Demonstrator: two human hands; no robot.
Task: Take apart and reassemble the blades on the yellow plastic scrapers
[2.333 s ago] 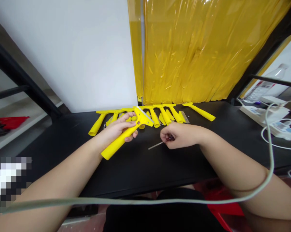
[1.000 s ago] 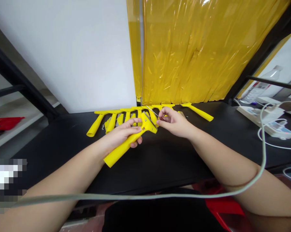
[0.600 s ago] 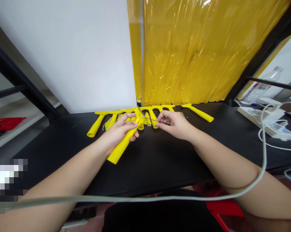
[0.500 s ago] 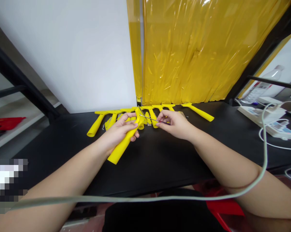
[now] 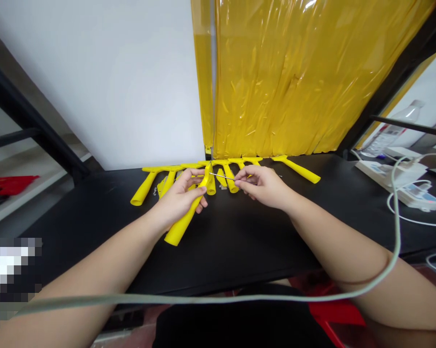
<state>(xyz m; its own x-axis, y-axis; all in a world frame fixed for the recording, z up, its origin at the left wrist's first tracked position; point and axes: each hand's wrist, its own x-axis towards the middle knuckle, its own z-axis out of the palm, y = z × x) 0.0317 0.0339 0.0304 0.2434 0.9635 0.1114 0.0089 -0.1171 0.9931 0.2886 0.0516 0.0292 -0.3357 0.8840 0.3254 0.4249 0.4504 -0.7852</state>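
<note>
My left hand [image 5: 184, 197] is wrapped round a yellow scraper handle [image 5: 184, 221], a tube whose lower end points down toward me. My right hand [image 5: 259, 181] pinches a thin screwdriver [image 5: 223, 177]; its metal shaft points left, with the tip at the upper end of the handle. Whether the tip sits in a screw is too small to tell. Behind my hands, several like yellow handles lie in a row along the back of the black table, among them one at the left [image 5: 143, 187] and one at the right [image 5: 300, 170].
A pale cable [image 5: 261, 298] hangs across the view in front of my forearms. White power strips [image 5: 402, 181] and a plastic bottle [image 5: 395, 128] are at the right. A white panel [image 5: 131, 87] and a yellow plastic curtain [image 5: 293, 77] rise behind the black table [image 5: 239, 241].
The held handle has turned slightly, and its lower end has shifted a little to the right. My right-hand fingers have changed position slightly on the screwdriver.
</note>
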